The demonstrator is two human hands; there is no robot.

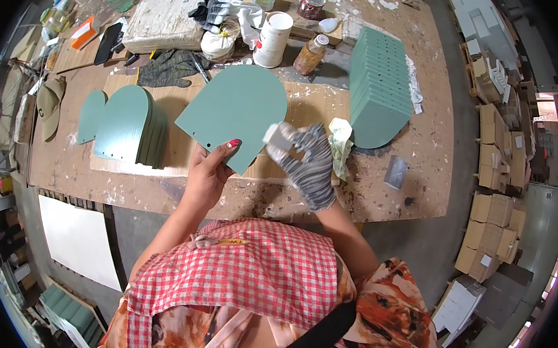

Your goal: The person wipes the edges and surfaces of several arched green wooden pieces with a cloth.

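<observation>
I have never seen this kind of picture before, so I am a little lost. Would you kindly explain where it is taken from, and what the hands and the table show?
There is no machine here. A person wears a camera on the head, looking down; its wide fisheye lens bends straight edges near the rim.

The bare left hand holds a green panel with a rounded end and small holes. The right hand, in a grey glove, grips a small white block close to the panel's edge; whether they touch is hard to tell.

On the paint-spotted table, similar panels stand at left and in a larger stack at right. Farther back are a white cylindrical container, an amber bottle and a loose dark grey glove.
</observation>
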